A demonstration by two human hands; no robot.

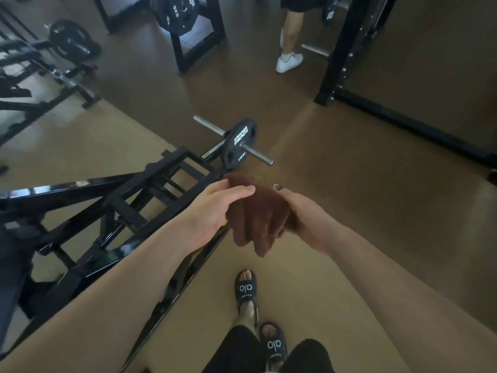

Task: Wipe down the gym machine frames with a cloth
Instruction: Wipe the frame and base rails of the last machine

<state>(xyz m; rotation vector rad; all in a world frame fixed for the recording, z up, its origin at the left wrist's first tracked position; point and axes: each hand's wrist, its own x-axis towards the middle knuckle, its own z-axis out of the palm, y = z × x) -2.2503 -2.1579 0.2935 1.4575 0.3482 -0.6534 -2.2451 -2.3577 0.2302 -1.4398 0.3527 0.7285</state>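
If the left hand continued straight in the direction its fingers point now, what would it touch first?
The left hand points up and to the right, and its fingers already lie on the brown cloth, which both hands hold. Beyond the cloth the line seems to reach only bare floor, though depth is hard to judge.

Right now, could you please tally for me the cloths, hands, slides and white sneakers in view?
Brown cloth: 1
Hands: 2, left hand, right hand, both holding the cloth
Black slides: 2
White sneaker: 1
Total: 6
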